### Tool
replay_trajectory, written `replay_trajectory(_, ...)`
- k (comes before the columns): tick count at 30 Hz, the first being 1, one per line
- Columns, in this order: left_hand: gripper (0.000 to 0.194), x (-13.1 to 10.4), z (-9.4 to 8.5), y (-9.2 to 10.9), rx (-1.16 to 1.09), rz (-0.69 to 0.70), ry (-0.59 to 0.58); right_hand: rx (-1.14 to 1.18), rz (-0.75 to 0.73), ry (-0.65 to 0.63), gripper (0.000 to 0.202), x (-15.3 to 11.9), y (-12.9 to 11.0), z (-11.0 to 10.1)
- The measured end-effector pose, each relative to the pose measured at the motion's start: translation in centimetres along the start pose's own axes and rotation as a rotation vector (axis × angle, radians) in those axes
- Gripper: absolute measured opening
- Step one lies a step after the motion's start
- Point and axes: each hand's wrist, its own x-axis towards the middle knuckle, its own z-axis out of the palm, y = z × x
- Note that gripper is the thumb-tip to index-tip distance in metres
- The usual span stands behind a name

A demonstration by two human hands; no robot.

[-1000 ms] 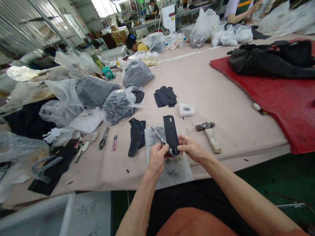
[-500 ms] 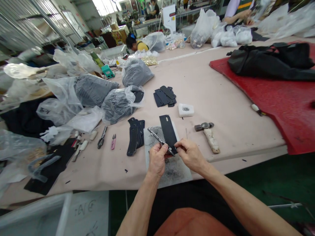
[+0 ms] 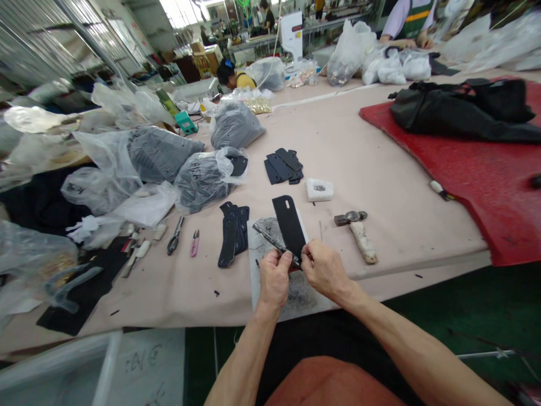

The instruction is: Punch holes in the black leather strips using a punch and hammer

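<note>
My left hand [image 3: 274,277] is closed around a slim, dark metal rod-shaped tool [image 3: 267,235], which slants up to the left. Close by on the right, my right hand [image 3: 324,269] pinches at the tool's lower end; its fingertips hide whatever is between them. Beneath and beyond them, a black strip with a rounded end and a slot [image 3: 289,221] lies on a pale, dark-smudged board [image 3: 310,300]. Left of the board rests a stack of similar black pieces [image 3: 233,234]. A ball-peen hammer with a wrapped handle [image 3: 360,237] lies to the right.
A white block [image 3: 320,190] and more black pieces [image 3: 284,166] lie farther back. Pink snips [image 3: 195,243] and another metal tool [image 3: 174,235] are at left, near plastic bags [image 3: 207,180]. A red sheet [image 3: 477,169] bears a black bag [image 3: 456,110]. Other people are farther off.
Both hands have shifted slightly; my right hand has come left, closer to my left hand and the tool's lower end. The black strip has moved slightly.
</note>
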Motion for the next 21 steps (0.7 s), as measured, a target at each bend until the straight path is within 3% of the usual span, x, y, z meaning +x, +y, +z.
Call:
replay_trajectory(3, 0.028, 0.0, 1.0, 0.2, -0.048, -0.003, 0.047, 0.364, 0.289, 0.003, 0.013, 0.5, 0.3, 0.6)
replay_trajectory(5, 0.027, 0.0, 1.3, 0.5, -0.047, -0.012, 0.056, 0.503, 0.382, -0.033, 0.015, 0.6, 0.4, 0.5)
replay_trajectory(7, 0.026, -0.1, 1.3, 0.6, -0.022, -0.016, 0.060, 0.384, 0.256, -0.095, 0.014, 0.5, 0.4, -0.2)
replay_trajectory(10, 0.023, -0.5, 1.0, 0.2, 0.034, 0.004, 0.059, -0.028, -0.026, -0.185, 0.010, 0.2, 0.3, -1.8)
replay_trajectory(14, 0.020, -1.0, 0.7, -0.7, 0.137, 0.063, 0.040, -0.359, -0.169, -0.225, 0.010, 0.1, 0.2, -2.6)
replay_trajectory(17, 0.018, -0.9, 0.8, -1.2, 0.276, 0.174, 0.070, -0.384, -0.168, -0.134, 0.010, 0.0, 0.5, -1.6)
replay_trajectory(21, 0.019, -0.3, 1.1, -1.7, 0.300, 0.208, 0.117, -0.110, 0.055, 0.032, 0.009, 0.2, 1.3, -0.3)
